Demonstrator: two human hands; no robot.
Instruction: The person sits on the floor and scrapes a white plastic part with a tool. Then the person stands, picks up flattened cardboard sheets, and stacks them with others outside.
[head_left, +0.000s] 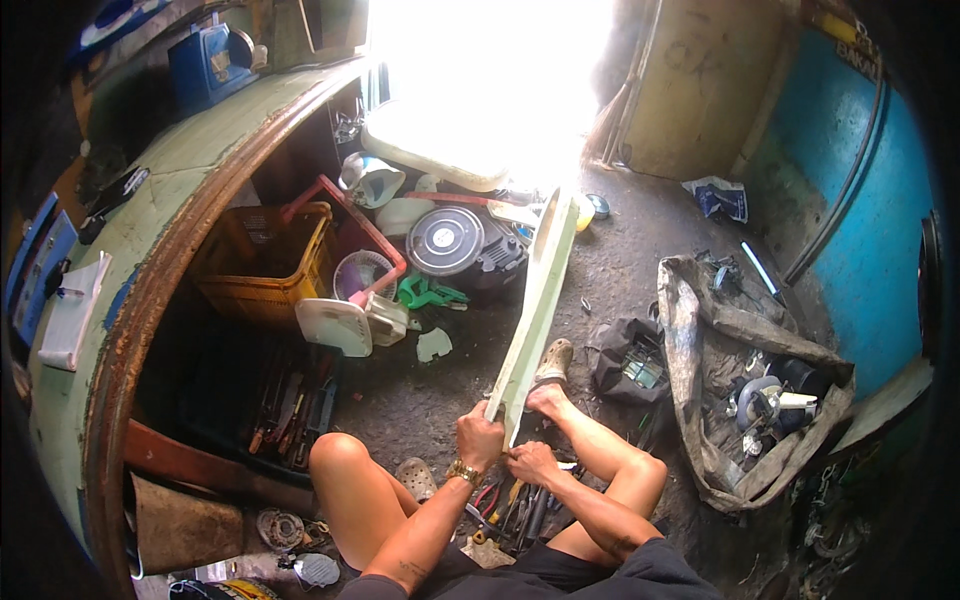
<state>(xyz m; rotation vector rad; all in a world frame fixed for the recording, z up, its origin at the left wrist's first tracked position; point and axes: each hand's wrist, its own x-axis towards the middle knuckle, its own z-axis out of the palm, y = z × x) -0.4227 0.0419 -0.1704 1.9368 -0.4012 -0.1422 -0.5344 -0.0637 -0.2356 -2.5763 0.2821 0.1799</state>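
A long pale green channel-like piece (537, 310) slants up and away from me over the floor. My left hand (480, 437), with a watch at its wrist, is closed around its near end. Just below that end, my right hand (532, 462) is closed with its fingers pinched together; whatever they hold is too small to name. Between my legs lie several hand tools (520, 512), among them red-handled pliers (487, 498). My feet wear clogs (555, 360).
A green workbench (190, 165) runs along the left, with a yellow crate (265, 255) and a tool tray beneath. Ahead lie a round grey-black machine part (447, 240) and green plastic bits (425, 291). At right are a black bag (625, 365) and a ragged sack (690, 400) of parts.
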